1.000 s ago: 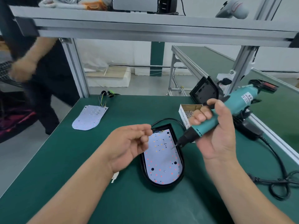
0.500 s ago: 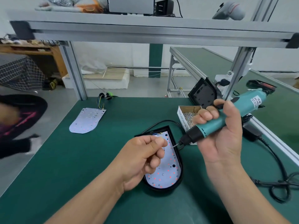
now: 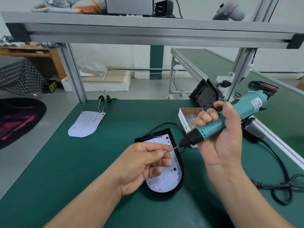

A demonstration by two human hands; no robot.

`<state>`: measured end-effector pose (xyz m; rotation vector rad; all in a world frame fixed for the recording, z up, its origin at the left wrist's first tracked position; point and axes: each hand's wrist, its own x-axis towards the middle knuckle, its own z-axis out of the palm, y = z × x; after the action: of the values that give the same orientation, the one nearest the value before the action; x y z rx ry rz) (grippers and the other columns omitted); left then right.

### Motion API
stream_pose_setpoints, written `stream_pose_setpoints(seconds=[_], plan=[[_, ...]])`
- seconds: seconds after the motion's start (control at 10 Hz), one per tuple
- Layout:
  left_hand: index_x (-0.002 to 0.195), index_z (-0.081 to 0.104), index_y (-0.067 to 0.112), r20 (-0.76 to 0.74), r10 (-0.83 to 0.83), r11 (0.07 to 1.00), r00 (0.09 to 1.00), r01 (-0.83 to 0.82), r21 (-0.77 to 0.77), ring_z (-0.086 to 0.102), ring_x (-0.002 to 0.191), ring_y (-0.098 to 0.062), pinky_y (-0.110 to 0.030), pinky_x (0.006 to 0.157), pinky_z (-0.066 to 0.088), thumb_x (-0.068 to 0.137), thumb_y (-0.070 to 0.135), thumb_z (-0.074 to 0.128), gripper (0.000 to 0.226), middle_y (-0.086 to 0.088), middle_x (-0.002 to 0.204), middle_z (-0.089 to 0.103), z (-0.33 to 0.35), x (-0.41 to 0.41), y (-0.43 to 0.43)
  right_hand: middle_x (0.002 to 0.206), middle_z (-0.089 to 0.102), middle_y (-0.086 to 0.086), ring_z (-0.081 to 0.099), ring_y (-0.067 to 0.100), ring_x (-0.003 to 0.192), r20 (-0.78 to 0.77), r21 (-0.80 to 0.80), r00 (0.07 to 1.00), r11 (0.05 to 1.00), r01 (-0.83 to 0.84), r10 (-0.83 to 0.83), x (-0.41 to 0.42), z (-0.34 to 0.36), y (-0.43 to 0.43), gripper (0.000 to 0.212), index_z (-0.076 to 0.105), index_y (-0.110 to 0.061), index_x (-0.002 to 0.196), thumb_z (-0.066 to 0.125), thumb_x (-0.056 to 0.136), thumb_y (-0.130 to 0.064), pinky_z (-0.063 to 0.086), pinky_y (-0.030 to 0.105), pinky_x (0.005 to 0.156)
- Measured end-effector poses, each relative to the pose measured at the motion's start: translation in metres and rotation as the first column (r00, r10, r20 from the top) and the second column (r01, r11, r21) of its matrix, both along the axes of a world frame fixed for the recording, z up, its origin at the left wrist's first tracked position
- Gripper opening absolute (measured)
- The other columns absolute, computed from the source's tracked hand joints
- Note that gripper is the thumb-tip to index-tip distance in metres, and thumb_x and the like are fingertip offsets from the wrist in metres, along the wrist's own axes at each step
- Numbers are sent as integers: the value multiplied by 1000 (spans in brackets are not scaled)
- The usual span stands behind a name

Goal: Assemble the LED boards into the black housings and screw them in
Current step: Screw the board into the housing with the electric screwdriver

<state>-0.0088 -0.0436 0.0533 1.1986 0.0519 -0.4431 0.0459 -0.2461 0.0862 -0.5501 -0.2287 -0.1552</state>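
Screwdriver (image 3: 210, 131), gripped by right hand (image 3: 220, 142), slants down-left toward screw (image 3: 165, 151) pinched by left hand (image 3: 141, 167)

Screw box (image 3: 183, 120) side: maybe "BALANCER"; driver label (image 3: 257, 103) illegible.

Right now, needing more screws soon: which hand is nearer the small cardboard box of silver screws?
Right. The right hand is just beside the cardboard box; the left hand is farther, over the white LED board.
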Motion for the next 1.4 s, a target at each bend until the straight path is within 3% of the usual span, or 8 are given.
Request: stream_pose_setpoints(seconds=[0.2, 0.4, 0.6, 0.8, 1.1, 1.4], plan=[[109, 77, -1, 14, 13, 1000, 1000, -14, 15, 73, 75, -17, -21, 52, 53, 97, 6, 71, 16, -16, 93, 75, -4, -1, -2, 73, 47, -3, 50, 13, 65, -22, -34, 1000, 999, 3, -4, 1, -3, 2, 10, 65, -17, 96, 61, 102, -24, 47, 26, 64], [94, 83, 9, 45, 21, 999, 999, -22, 34, 57, 64, -12, -19, 46, 41, 89, 12, 78, 8, -13, 90, 72, -5, 1, -3, 74, 47, -3, 50, 13, 65, -15, -40, 1000, 999, -5, 4, 0, -4, 3, 11, 65, -17, 95, 60, 103, -24, 47, 25, 64], [89, 76, 8, 83, -15, 999, 996, 11, 50, 45, 57, -10, -17, 45, 34, 85, 25, 81, 18, -11, 86, 66, -6, 0, -3, 74, 47, -3, 50, 12, 66, -8, -31, 1000, 999, -10, 10, -1, -3, 3, 11, 65, -17, 96, 61, 103, -25, 47, 25, 65], [97, 77, 5, 105, -19, 994, 994, 7, 106, 44, 56, -10, -18, 47, 34, 100, 13, 70, 12, -11, 88, 68, -7, 0, -4, 74, 48, -3, 50, 13, 67, 1, -7, 1000, 1000, -12, 12, -1, -1, 2, 10, 64, -16, 97, 62, 103, -25, 47, 26, 65], [101, 73, 2, 140, -42, 990, 989, 22, 141, 43, 54, -10, -18, 48, 35, 104, 5, 64, 9, -11, 86, 66, -6, -1, -4, 73, 48, -3, 49, 12, 65, 14, -40, 1000, 999, -16, 17, -1, -2, 2, 12, 65, -17, 96, 58, 104, -23, 47, 25, 63], [86, 80, 16, 230, 5, 958, 973, -70, 277, 42, 55, -12, -20, 48, 35, 102, 9, 67, 22, -6, 73, 67, -9, -1, -5, 72, 50, -3, 52, 13, 65, 65, -121, 997, 992, -36, 44, -1, -3, 2, 12, 65, -17, 99, 56, 106, -24, 49, 25, 64]])
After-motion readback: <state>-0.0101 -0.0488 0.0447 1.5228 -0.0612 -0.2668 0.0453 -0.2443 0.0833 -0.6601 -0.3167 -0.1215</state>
